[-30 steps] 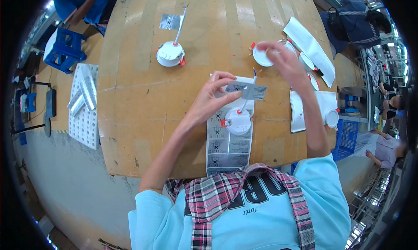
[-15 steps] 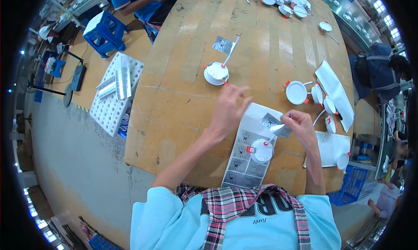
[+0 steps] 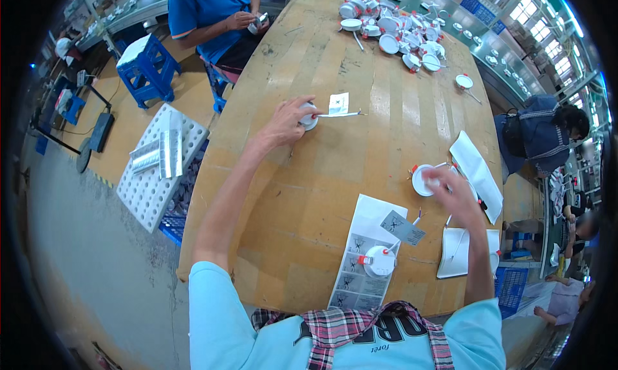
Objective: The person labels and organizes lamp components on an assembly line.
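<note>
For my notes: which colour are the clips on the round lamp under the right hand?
Red, on the white round lamp; head view.

Matt wooden table [image 3: 360, 144] (scuffed), glossy paper label sheet [image 3: 360, 254]

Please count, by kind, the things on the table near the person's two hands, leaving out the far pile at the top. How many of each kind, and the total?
Round white lamps: 3, one under the left hand, one at the right hand, one on the label sheet
Label sheets: 1
Loose labels: 2
White bag stacks: 2
Total: 8
</note>
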Available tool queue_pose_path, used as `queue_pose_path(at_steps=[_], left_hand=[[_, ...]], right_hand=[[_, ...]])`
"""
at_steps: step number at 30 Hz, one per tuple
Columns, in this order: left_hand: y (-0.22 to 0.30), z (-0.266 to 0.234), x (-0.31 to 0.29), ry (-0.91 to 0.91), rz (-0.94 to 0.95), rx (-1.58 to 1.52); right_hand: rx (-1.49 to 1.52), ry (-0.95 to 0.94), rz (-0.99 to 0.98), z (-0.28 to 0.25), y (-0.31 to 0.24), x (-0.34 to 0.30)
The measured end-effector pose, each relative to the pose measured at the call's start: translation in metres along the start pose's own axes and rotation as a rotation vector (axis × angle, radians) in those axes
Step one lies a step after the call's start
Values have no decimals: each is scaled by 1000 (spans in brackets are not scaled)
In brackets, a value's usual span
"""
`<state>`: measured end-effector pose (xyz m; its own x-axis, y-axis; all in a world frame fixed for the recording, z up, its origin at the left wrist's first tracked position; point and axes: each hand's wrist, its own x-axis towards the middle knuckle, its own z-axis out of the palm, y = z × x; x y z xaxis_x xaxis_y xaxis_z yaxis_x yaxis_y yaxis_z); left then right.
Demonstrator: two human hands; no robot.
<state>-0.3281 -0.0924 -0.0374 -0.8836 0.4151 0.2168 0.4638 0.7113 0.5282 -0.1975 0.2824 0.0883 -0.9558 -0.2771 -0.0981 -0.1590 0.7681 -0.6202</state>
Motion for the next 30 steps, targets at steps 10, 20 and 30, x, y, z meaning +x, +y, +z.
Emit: queue_pose_path(at_steps=[10, 20, 30], left_hand=[[-29, 21, 20, 256, 104, -43], [-59, 14, 48, 235, 121, -128], [-63, 12, 64, 293, 89, -160]], right_hand=[[283, -250, 254, 64, -48, 288], [440, -338, 461, 79, -50, 337], [584, -319, 473, 75, -29, 355]])
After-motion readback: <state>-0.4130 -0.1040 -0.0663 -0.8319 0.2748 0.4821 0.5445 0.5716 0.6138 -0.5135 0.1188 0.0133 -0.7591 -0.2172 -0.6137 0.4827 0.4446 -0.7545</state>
